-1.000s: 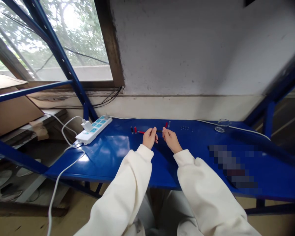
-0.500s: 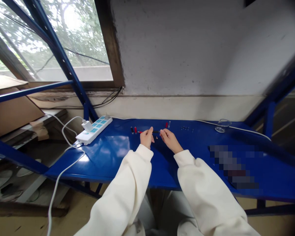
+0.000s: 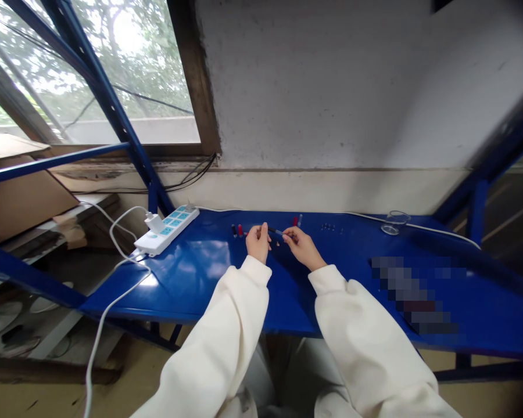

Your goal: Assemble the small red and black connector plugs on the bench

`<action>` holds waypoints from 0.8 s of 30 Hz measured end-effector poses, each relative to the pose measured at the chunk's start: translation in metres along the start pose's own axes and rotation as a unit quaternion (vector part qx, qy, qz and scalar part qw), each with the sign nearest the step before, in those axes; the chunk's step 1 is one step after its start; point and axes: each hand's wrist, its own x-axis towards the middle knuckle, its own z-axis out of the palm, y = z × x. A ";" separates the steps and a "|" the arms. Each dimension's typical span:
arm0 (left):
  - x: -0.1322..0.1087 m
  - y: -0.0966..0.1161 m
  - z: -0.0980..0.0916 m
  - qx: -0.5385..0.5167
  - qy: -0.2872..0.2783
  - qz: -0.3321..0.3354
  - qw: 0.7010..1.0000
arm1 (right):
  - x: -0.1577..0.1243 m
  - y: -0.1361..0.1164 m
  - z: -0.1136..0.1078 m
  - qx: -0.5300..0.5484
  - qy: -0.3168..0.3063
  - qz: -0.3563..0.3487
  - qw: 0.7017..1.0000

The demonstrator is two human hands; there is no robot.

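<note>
On the left of the blue surface point(image 3: 209, 290) sits the white power strip point(image 3: 168, 231), sockets picked out in pale blue, a chunky white plug point(image 3: 154, 222) standing up from it. And there goes a white cable point(image 3: 89, 371), curling out and dropping over the edge! Up above, the brown-framed window point(image 3: 152, 98) — bright, full of leaves — with a blue metal post point(image 3: 108, 98) slanting across. Cardboard point(image 3: 21, 200) leans over the cluttered shelves point(image 3: 56, 342) at far left. Scuffed grey wall point(image 3: 331, 93) behind. Over to the right, clear rings point(image 3: 390, 230) rest by a thin white cord point(image 3: 440, 233) — and nearer, something pixelated point(image 3: 414, 299), impossible to make out.
</note>
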 end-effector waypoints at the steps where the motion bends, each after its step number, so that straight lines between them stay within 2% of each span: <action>1: 0.001 0.000 -0.001 -0.002 0.014 0.005 1.000 | 0.001 0.002 0.000 -0.001 0.011 0.004 1.000; 4: 0.002 0.000 -0.002 -0.002 0.023 -0.006 1.000 | 0.003 0.005 -0.001 0.025 0.055 0.019 0.998; 7: 0.002 -0.001 0.000 -0.003 -0.043 -0.040 0.998 | 0.004 0.003 0.001 0.076 0.076 0.028 0.994; 9: 0.000 -0.001 0.002 -0.012 -0.094 -0.053 0.994 | 0.003 0.000 0.004 0.108 0.060 0.036 0.992; 11: -0.001 -0.002 0.003 -0.024 -0.121 -0.056 0.991 | 0.002 -0.003 0.007 0.140 0.025 0.049 0.989; 13: -0.001 -0.003 0.004 -0.033 -0.128 -0.052 0.990 | 0.001 -0.004 0.009 0.164 -0.007 0.060 0.985; 16: -0.001 -0.003 0.003 -0.039 -0.127 -0.041 0.990 | 0.001 -0.003 0.010 0.156 -0.016 0.061 0.986; 20: -0.001 -0.002 0.002 -0.035 -0.130 -0.037 0.990 | 0.002 0.000 0.009 0.119 -0.007 0.025 0.993; 24: -0.001 -0.001 0.003 -0.025 -0.130 -0.041 0.990 | 0.002 -0.001 0.010 0.098 -0.042 -0.001 0.994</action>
